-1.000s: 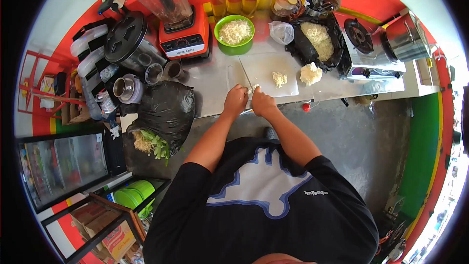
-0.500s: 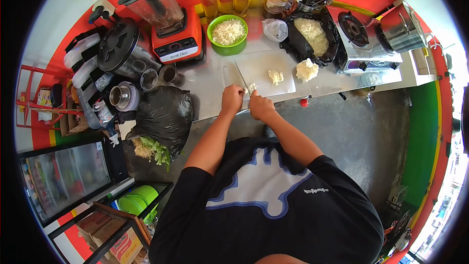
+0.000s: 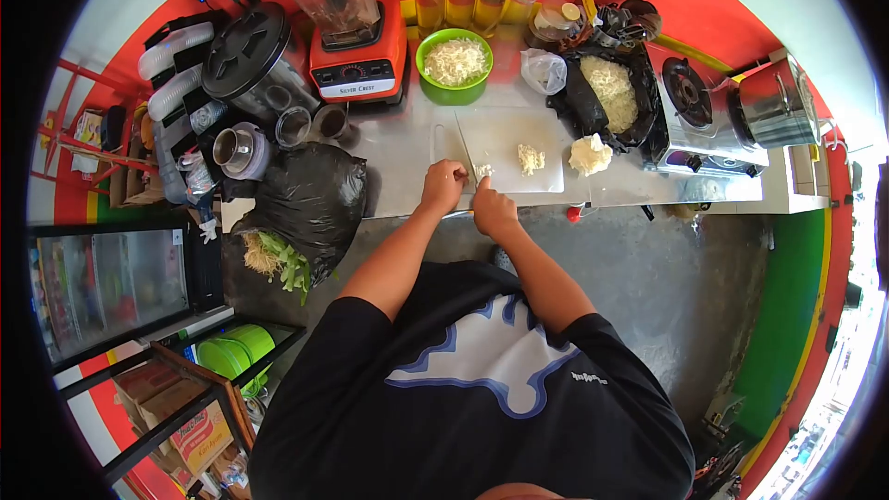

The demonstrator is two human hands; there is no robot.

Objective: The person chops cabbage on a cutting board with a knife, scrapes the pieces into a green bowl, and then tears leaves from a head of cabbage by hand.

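Note:
A knife (image 3: 468, 150) lies lengthwise over the left part of the white cutting board (image 3: 544, 176), its tip pointing away from me. My right hand (image 3: 496, 210) is closed at the near end of the knife, its index finger extended beside small chopped pale pieces (image 3: 484, 169). Just left of the blade, my left hand (image 3: 444, 187) has its fingers curled together; whatever they pinch is hidden. A small chopped pile (image 3: 531, 159) sits farther right on the board. Beyond the board, a green bowl (image 3: 454, 91) holds pale shredded food.
Right of the board are a pale lump (image 3: 590, 156), a black bag of shreds (image 3: 611, 97) and a stove (image 3: 708, 159) with a pot (image 3: 780, 106). A red blender (image 3: 356, 74), oil bottles (image 3: 463, 0) and a black bag (image 3: 310, 204) stand behind and left. The counter's front edge is near my wrists.
The camera view has turned, so the counter items appear farther right and the bowl slightly lower. Both hands stay by the knife, with only small shifts of my fingers.

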